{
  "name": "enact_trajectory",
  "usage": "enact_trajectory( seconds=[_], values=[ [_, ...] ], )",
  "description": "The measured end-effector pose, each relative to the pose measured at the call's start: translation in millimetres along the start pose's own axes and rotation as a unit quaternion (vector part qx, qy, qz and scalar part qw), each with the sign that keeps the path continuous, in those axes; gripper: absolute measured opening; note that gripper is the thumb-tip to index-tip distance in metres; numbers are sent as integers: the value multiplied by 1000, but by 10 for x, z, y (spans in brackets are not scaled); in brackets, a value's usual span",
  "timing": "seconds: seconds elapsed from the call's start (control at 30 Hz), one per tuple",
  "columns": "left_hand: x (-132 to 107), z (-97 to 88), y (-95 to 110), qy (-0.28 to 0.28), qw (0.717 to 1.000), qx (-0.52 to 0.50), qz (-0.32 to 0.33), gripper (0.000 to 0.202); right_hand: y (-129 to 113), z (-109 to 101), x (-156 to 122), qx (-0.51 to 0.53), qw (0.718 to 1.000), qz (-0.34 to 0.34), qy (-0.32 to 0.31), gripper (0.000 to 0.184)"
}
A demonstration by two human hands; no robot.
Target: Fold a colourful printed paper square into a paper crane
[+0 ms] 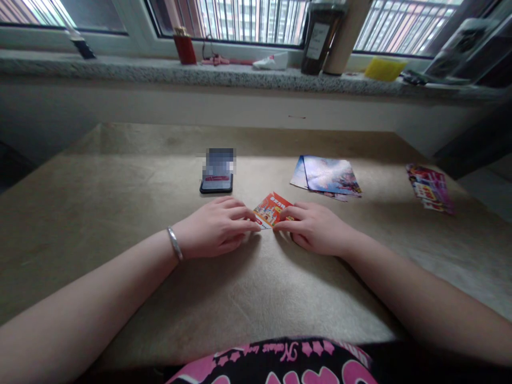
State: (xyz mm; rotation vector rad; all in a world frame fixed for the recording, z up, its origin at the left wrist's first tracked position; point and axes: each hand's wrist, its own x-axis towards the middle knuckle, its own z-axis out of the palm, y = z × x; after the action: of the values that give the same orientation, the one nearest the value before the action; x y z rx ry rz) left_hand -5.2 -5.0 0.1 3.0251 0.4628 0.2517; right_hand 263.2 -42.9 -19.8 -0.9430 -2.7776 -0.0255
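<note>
Black garment (pixel 298 365) with pink lettering and stars, at the near edge of the tan tabletop (pixel 132 176), well nearer than the black smartphone (pixel 216 185). Tabletop: broad open stretches nearer than the smartphone and to its left, out to the slanting left edge; a shallower strip beyond it to the straight far edge. Left hand (pixel 220 226), silver bracelet (pixel 175 244) at the wrist, just nearer than the smartphone: fingers curled, tips on the leaflet's left corner; pinching or merely pressing, cannot tell. Right hand (pixel 316 226), nearer and right of the smartphone: thumb and forefinger almost closed, leaflet's right part between them. Orange-red printed leaflet (pixel 272 209), on the tabletop, nearer and right of the smartphone: set diagonally, white Chinese characters, castle-like picture, pale lower-left border, lower right covered by fingers. Glossy picture sheets (pixel 332 173), overlapping, right of the smartphone. Fanned magenta-and-red printed cards (pixel 430 189), far right of it, near the tabletop's right edge. Speckled sill (pixel 140 69), beyond the smartphone: red container (pixel 184 48), labelled dark jar (pixel 318 42), yellow item (pixel 384 69).
</note>
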Motion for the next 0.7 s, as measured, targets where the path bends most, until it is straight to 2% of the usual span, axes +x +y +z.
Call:
enact_trajectory(
  seconds=[0.1, 0.3, 0.57, 0.7],
  values=[
    [34, 54, 62, -5, 1000, 19, 3, 40, -58, 2, 43, -5, 1000, 12, 8, 32],
    [38, 104, 52, 6, 1000, 13, -10, 34, -48, -8, 66, 5, 1000, 11, 2, 31],
    [3, 125, -68, 42, 996, -76, 7, 19, 72, -68, -47, 31, 999, 17, -11, 33],
    [-34, 119, -131, 38, 993, -110, 19, 13, 108, -104, -99, 20, 999, 18, -17, 35]
  ],
)
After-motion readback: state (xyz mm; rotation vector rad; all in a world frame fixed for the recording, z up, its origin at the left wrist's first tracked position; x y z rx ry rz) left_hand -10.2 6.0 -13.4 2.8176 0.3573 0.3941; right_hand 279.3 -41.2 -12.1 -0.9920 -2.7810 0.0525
